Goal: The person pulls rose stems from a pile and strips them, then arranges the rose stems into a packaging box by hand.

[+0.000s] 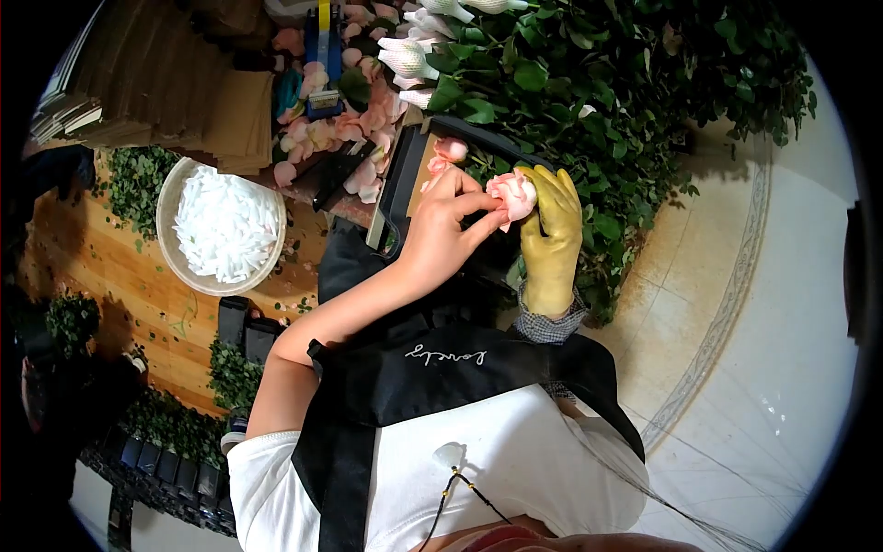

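Observation:
A pale pink rose (515,193) is held between my two hands, over the dark edge of a tray. My bare left hand (451,221) reaches in from the left, its thumb and fingertips pinched on the rose's outer petals. My right hand (550,230), in a yellow glove, is curled round the right side of the bloom; the stem is hidden. Just beyond my left hand, more pink blooms (450,150) lie on brown card (422,170) in the black-edged tray (397,179).
Leafy stems (589,138) and roses in white netting (407,58) lie at the top. Pink petals (317,138) surround a blue tool (324,55). Stacked cardboard (175,83) stands at upper left, above a tub (166,225) of white pieces. Black containers (175,467) hold greenery at lower left.

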Available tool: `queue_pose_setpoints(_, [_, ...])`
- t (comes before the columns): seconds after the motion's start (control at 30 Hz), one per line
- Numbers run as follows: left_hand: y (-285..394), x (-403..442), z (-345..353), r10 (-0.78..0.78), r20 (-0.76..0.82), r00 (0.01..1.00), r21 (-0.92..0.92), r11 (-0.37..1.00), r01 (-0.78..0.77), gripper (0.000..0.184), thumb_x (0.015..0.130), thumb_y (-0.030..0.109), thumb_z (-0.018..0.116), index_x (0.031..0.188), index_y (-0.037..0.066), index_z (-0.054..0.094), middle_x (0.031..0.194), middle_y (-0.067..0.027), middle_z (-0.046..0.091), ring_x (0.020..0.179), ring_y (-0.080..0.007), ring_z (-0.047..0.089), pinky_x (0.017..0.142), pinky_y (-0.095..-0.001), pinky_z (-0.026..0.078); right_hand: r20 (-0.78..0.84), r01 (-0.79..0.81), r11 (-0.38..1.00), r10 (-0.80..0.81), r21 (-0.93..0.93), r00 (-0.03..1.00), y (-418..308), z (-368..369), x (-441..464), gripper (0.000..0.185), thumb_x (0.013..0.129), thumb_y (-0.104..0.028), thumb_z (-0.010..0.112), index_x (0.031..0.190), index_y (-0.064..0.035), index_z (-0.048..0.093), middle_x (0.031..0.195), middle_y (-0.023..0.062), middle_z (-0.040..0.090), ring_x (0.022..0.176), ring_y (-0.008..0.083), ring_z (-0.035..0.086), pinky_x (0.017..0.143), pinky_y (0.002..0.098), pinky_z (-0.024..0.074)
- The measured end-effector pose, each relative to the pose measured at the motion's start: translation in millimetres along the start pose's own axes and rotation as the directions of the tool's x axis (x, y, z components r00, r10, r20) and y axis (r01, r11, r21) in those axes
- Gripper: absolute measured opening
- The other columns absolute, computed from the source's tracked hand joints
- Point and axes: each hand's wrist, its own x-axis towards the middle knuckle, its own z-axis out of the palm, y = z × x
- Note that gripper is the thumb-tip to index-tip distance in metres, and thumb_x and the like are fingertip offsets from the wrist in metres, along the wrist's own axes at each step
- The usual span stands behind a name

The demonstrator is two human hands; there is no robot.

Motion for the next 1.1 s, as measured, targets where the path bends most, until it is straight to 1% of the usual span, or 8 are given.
queue_pose_setpoints(0.33, [-8.0, 12.8, -27.2, -0.189, -0.087, 0.978, -0.131, 0.976, 0.176, 0.009, 0.086, 0.008, 0.075, 0.092, 0.002, 0.075, 0.084, -0.0060, 0.062, 0.078, -0.0151, 0.060, 0.070, -0.0283, 0.048, -0.017, 0.089, 0.995, -0.089, -0.048, 0.996, 11.5, 11.4, 3.2, 0.036, 0.080, -0.001, 0.061, 0.115, -0.0008, 0.068, 0.110, 0.0150, 0.071, 0.107, 0.0383, 0.064, 0.103, 0.0489, 0.0450])
queue_pose_setpoints(0.4, [-24.2, 18.1, -52.1, -0.160, -0.227, 0.961, 0.114, 0.975, 0.189, 0.008, 0.087, 0.010, 0.074, 0.091, 0.003, 0.076, 0.084, -0.0084, 0.063, 0.074, -0.0211, 0.064, 0.066, -0.0330, 0.050, 0.025, 0.022, 1.000, -0.023, 0.014, 0.999, 6.7, 9.5, 14.1, 0.037, 0.079, 0.003, 0.060, 0.115, 0.0007, 0.068, 0.107, 0.0178, 0.070, 0.101, 0.0388, 0.064, 0.094, 0.0451, 0.0491])
queue_pose_setpoints(0.47, [-47.9, 13.8, -81.0, -0.051, -0.146, 0.988, 0.664, 0.735, 0.136, 0.024, 0.088, 0.019, 0.074, 0.109, 0.007, 0.073, 0.092, -0.0132, 0.067, 0.079, -0.0327, 0.067, 0.070, -0.0410, 0.053, -0.033, 0.101, 0.995, -0.101, 0.017, 0.994, 13.0, 25.9, 23.6, 0.040, 0.070, 0.007, 0.063, 0.109, 0.0010, 0.067, 0.103, 0.0183, 0.069, 0.097, 0.0386, 0.064, 0.088, 0.0457, 0.0501])
queue_pose_setpoints(0.53, [-71.6, -2.7, -90.2, -0.233, -0.191, 0.953, 0.815, 0.503, 0.287, 0.031, 0.090, 0.022, 0.070, 0.116, 0.005, 0.069, 0.093, -0.0134, 0.067, 0.083, -0.0346, 0.068, 0.072, -0.0428, 0.054, -0.034, 0.126, 0.971, -0.136, -0.204, 0.990, 18.3, 52.1, 27.6, 0.042, 0.073, 0.003, 0.064, 0.115, 0.0012, 0.065, 0.107, 0.0175, 0.069, 0.102, 0.0373, 0.063, 0.093, 0.0453, 0.0492])
queue_pose_setpoints(0.7, [-85.9, -35.1, -105.7, -0.392, -0.118, 0.912, 0.724, 0.595, 0.349, 0.031, 0.094, 0.027, 0.066, 0.114, 0.003, 0.069, 0.096, -0.0149, 0.069, 0.087, -0.0362, 0.068, 0.074, -0.0446, 0.055, 0.093, 0.115, 0.971, -0.098, -0.207, 0.991, 7.5, 31.4, 16.6, 0.041, 0.086, -0.014, 0.069, 0.125, 0.0001, 0.062, 0.118, 0.0189, 0.067, 0.114, 0.0370, 0.060, 0.107, 0.0504, 0.0409])
queue_pose_setpoints(0.83, [-92.9, -32.5, -101.4, -0.528, -0.029, 0.848, 0.440, 0.755, 0.485, 0.026, 0.098, 0.024, 0.062, 0.108, 0.001, 0.070, 0.087, -0.0154, 0.072, 0.082, -0.0318, 0.071, 0.072, -0.0403, 0.055, 0.222, -0.017, 0.989, -0.016, 0.144, 0.975, -12.4, 12.8, 1.0, 0.037, 0.087, -0.012, 0.072, 0.122, -0.0030, 0.066, 0.104, 0.0168, 0.071, 0.092, 0.0363, 0.068, 0.080, 0.0430, 0.0534])
queue_pose_setpoints(1.0, [-84.4, -16.5, -80.6, -0.572, 0.132, 0.810, 0.038, 0.819, 0.572, 0.023, 0.101, 0.019, 0.056, 0.103, -0.001, 0.067, 0.079, -0.0114, 0.072, 0.075, -0.0207, 0.072, 0.070, -0.0314, 0.054, 0.449, -0.074, 0.957, 0.200, -0.282, 0.871, 10.0, 72.8, 0.3, 0.018, 0.088, -0.008, 0.070, 0.105, -0.0039, 0.069, 0.082, 0.0202, 0.068, 0.072, 0.0364, 0.066, 0.063, 0.0422, 0.0503])
queue_pose_setpoints(1.1, [-84.6, -14.8, -70.9, -0.479, 0.123, 0.869, 0.047, 0.878, 0.477, 0.020, 0.099, 0.019, 0.056, 0.099, 0.002, 0.066, 0.081, -0.0122, 0.072, 0.077, -0.0289, 0.070, 0.071, -0.0378, 0.054, 0.456, -0.105, 0.984, 0.160, -0.143, 0.876, 30.3, 80.6, 3.9, 0.017, 0.088, -0.009, 0.071, 0.103, -0.0021, 0.067, 0.078, 0.0173, 0.067, 0.067, 0.0330, 0.065, 0.061, 0.0399, 0.0497])
